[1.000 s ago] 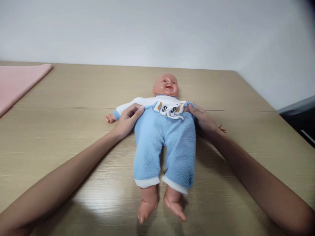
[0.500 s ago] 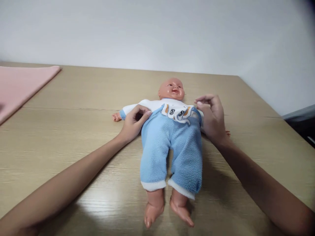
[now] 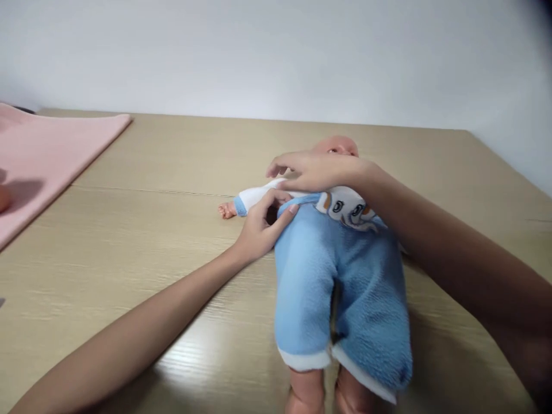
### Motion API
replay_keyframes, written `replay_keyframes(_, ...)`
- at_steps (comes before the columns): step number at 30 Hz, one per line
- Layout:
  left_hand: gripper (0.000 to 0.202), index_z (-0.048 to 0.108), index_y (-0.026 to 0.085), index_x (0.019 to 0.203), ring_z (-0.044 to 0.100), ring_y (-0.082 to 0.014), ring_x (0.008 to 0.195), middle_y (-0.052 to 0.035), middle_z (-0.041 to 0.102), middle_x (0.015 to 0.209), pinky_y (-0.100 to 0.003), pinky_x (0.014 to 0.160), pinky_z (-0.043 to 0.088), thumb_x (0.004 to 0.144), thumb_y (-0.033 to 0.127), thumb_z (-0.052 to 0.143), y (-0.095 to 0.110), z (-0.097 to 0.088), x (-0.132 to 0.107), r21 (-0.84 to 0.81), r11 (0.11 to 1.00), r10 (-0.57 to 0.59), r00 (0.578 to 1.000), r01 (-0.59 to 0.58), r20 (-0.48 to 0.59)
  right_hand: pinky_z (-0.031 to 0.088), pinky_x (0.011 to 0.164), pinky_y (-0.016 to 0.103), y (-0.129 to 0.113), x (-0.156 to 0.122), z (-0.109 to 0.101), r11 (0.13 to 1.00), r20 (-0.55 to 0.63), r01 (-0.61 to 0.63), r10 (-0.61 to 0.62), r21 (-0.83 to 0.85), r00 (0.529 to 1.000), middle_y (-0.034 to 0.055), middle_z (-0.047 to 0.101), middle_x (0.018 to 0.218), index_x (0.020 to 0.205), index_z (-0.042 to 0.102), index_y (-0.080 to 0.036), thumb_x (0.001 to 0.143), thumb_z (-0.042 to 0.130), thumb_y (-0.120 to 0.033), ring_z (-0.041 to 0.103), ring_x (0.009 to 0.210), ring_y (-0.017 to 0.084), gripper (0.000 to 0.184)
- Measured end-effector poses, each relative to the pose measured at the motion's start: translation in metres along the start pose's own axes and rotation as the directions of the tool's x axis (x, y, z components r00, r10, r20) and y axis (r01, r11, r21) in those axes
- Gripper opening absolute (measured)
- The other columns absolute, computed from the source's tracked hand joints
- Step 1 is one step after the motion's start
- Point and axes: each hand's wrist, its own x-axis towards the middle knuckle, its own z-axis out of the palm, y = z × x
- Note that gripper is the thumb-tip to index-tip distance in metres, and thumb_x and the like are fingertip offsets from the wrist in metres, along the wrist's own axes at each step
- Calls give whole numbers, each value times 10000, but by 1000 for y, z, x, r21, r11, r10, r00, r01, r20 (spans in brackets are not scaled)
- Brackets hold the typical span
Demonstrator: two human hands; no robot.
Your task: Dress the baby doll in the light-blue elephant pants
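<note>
A baby doll [image 3: 306, 397] lies on its back with its feet towards me, dressed in light blue fleece overalls [image 3: 306, 276] with white cuffs and an animal face on the bib. Under them is a white top with blue cuffs. My left hand [image 3: 263, 224] is at the doll's side, thumb on the edge of the overalls and fingers curled at the cloth. Across the doll's chest reaches my right hand [image 3: 313, 171], fingers loosely bent and apart above the white sleeve. It hides the doll's lower face and neck, and my forearm covers the doll's far side.
A pink cloth [image 3: 56, 155] lies at the left of the wooden table [image 3: 172, 155], with part of an orange-pink object [image 3: 4, 198] on it at the frame's edge. Behind the table stands a white wall [image 3: 259, 57].
My right hand has moved left from the doll's far shoulder across its chest. My left hand stays at the overalls' edge. The view has shifted left, so the doll appears further right.
</note>
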Motion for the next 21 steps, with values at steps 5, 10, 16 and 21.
replay_keyframes(5, 246, 648, 254, 1119, 608, -195, 882, -23, 675, 977, -380, 844, 499, 1127, 494, 700, -2, 3, -3, 4, 998, 70, 993, -70, -95, 581, 1028, 421, 9, -1, 6, 991, 235, 51, -78, 121, 969, 49, 829, 1417, 1412, 812, -289, 907, 894, -275, 776, 1275, 304, 512)
replay_keyframes(10, 133, 704, 250, 1148, 650, -181, 877, -18, 701, 958, -372, 829, 544, 1117, 374, 743, 1, 6, -6, 62, 985, 170, 976, -163, -138, 594, 822, 402, 9, -2, 19, 959, 134, 80, -120, 272, 984, 41, 872, 1135, 1086, 878, -307, 782, 957, -281, 805, 1023, 316, 315)
replay_keyframes(16, 96, 682, 249, 1150, 630, -160, 786, 13, 706, 876, -395, 850, 528, 1099, 264, 762, 3, 3, -10, 256, 878, 432, 900, -405, -55, 502, 710, 376, 3, -12, 29, 966, -118, 167, -145, 198, 982, 47, 792, 991, 1049, 753, -264, 817, 837, -327, 707, 839, 271, 254)
replay_keyframes(21, 147, 702, 284, 1249, 647, -190, 800, -1, 757, 928, -424, 798, 471, 1111, 311, 744, 3, 0, -15, 428, 737, 563, 826, -523, 40, 477, 735, 372, -3, -26, 31, 964, -267, 131, -67, 231, 961, 42, 702, 1004, 1102, 610, -268, 814, 675, -206, 605, 825, 242, 301)
